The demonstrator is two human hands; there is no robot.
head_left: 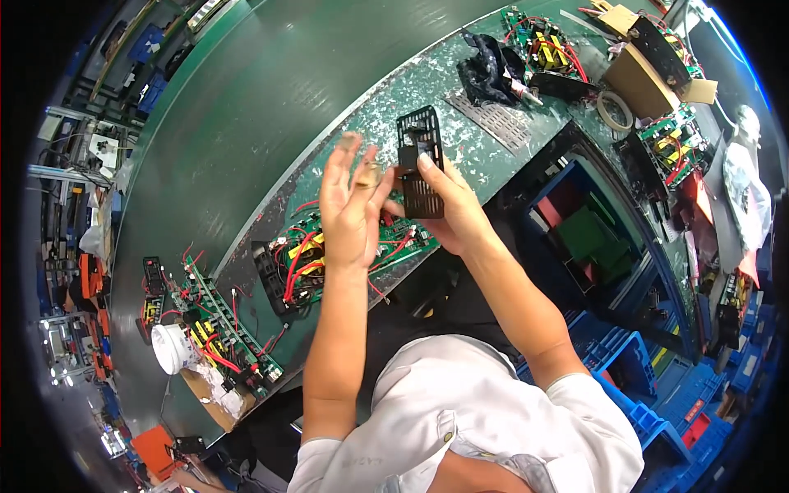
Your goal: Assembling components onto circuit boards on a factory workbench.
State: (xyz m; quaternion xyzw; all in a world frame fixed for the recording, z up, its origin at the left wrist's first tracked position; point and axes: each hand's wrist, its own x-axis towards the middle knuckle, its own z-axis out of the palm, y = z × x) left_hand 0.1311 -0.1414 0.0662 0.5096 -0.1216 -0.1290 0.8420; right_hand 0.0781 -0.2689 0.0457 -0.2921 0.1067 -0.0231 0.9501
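Observation:
My right hand grips a black slotted plastic panel by its right edge, thumb on its face and fingers behind. The panel is held up over the bench, long side pointing away from me. Just left of it, my left hand is raised with its fingers stretched out and apart. Something yellowish covers a fingertip there; its kind is unclear. Below my hands, a green circuit board with red wires and yellow parts lies at the bench's near edge, partly hidden by my left hand and forearm.
More wired circuit boards lie at the left beside a white tub. Far right are a perforated metal plate, a black crumpled bag, a tape roll and a cardboard box. Blue crates stand at lower right.

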